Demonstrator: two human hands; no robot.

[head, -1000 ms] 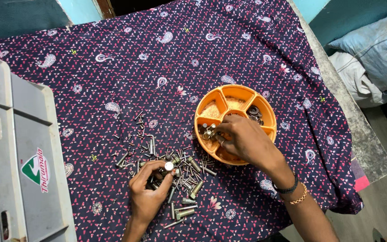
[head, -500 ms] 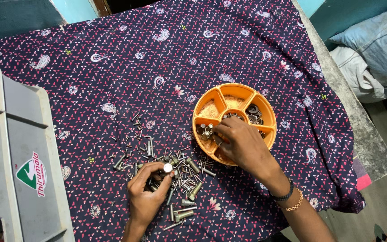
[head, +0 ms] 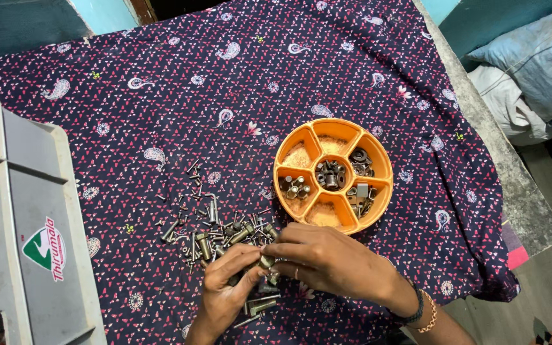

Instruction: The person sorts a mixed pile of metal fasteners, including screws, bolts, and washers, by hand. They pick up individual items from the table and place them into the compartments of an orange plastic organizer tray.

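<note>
- Lower centre of the head view: both hands meet over the pile of screws and bolts [head: 225, 236] on the patterned cloth [head: 161, 96] covering the counter.
- Risk, as a judgement: the small brass-coloured piece [head: 267, 260] is pinched only at the tips; a loose pinch could drop it back into the pile, where it would be hard to tell apart from the rest.
- Second risk: the right wrist is near the orange divided tray [head: 333, 176], just right of the pile; a sideways nudge could mix its sorted compartments.
- Left hand [head: 225, 291]: fingers curled, thumb and forefinger closed on the piece's left side.
- Right hand [head: 330, 262]: fingers bent in, tips closed on the same piece; which hand carries it, cannot tell.
- Left edge: grey plastic case [head: 20, 230], untouched.
</note>
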